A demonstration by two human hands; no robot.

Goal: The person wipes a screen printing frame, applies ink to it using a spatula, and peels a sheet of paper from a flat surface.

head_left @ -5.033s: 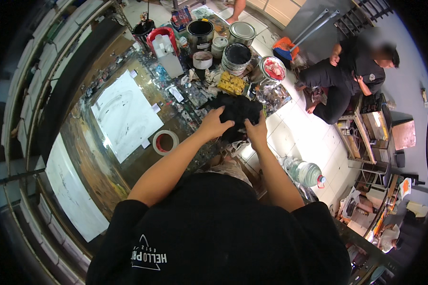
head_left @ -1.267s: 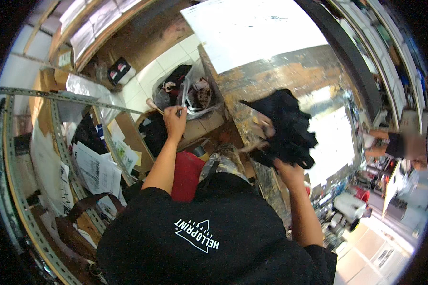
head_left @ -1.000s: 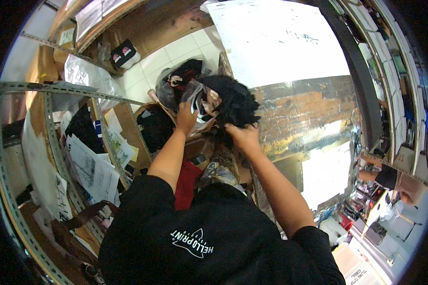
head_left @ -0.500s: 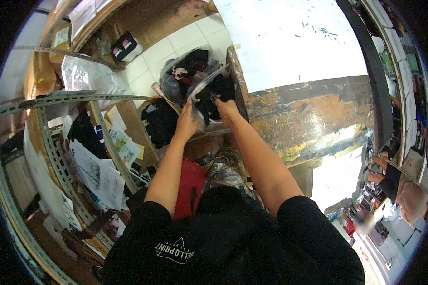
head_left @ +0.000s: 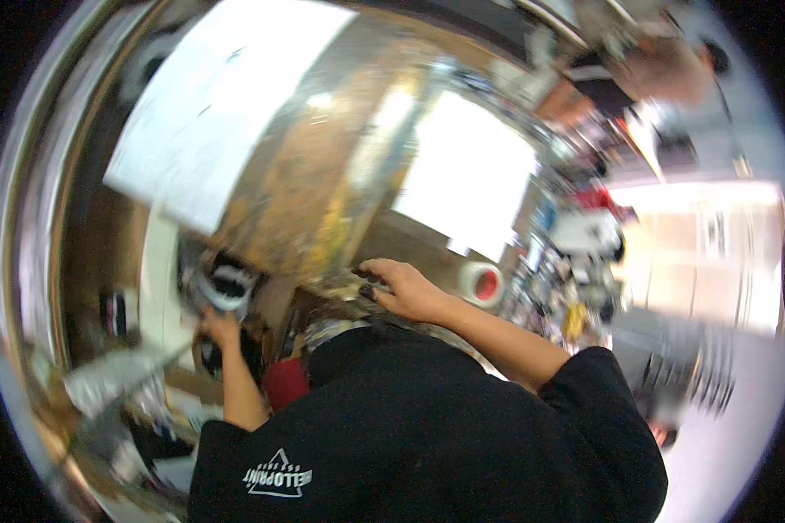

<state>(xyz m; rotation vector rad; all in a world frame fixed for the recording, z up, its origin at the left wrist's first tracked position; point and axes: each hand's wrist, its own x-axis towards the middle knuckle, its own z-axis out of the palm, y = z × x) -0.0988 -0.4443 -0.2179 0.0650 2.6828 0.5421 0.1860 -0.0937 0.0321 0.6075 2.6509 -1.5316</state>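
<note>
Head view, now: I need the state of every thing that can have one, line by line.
Left hand: at the bag's rim, blurred; grip unclear.
Right hand: open near the table's edge, nothing visible in it.
Plastic bag: open, dark material inside.
Worktable: paint-stained.
Large white sheet: spread out, dark marks on it.
Smaller white sheet: lying flat.
Tape roll: on the table, red inside showing.

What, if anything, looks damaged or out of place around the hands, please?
The tabletop looks odd: beside the large white sheet, its surface is patchy brown and yellow, as if worn or stained. The right hand also looks dark at one fingertip, perhaps from paint. Blur hides finer detail.
</note>
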